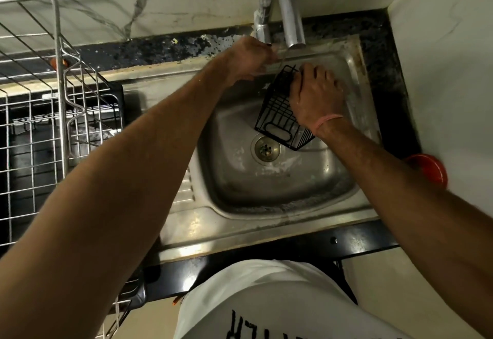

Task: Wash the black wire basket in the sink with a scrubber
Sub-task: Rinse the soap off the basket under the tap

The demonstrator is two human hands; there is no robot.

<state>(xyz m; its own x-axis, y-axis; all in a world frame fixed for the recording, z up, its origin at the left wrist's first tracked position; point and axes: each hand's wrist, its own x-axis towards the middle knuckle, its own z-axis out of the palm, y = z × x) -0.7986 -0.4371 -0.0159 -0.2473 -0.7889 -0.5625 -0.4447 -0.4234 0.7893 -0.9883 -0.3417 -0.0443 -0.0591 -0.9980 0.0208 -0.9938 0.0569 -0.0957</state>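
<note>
Gripping the black wire basket (282, 114) with curled fingers, the right hand (314, 98) held it tilted inside the steel sink (266, 178), under the tap (290, 18). The left hand (248, 58) reached behind it near the tap's base, its finger pose unclear.

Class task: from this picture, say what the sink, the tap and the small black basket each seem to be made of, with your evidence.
Dull grey sink basin: likely stainless steel, scuffed, with soft reflections. Curved silver tap: polished metal, bright highlights. Black wire basket: thin rods, probably coated or painted metal wire; the matte black leaves the core uncertain.
</note>
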